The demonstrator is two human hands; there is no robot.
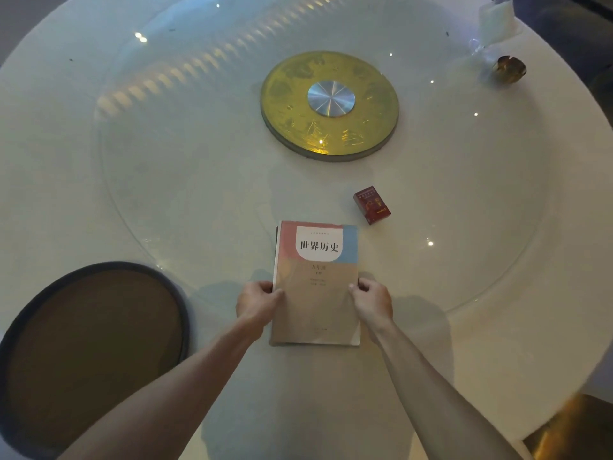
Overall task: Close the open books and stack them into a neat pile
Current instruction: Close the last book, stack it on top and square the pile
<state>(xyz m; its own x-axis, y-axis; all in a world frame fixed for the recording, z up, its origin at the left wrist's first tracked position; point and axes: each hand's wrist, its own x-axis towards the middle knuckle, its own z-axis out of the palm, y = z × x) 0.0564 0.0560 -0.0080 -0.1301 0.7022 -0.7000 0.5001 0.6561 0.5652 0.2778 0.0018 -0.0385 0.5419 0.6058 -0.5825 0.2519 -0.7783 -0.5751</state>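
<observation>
A closed book [316, 277] with a tan, pink and blue cover and black Chinese title lies on the white round table [166, 200], near its front edge. Edges of at least one other book show under it along the left and bottom sides. My left hand [258, 302] grips the pile's left edge, thumb on the cover. My right hand [371, 300] grips the right edge the same way. Both forearms reach in from below.
A small red box [371, 204] sits just beyond the pile to the right. A gold disc with a silver hub [330, 106] marks the glass turntable's centre. A round brown stool seat [93, 346] is at the lower left. A clear bag [496, 21] and dark small object [509, 68] lie far right.
</observation>
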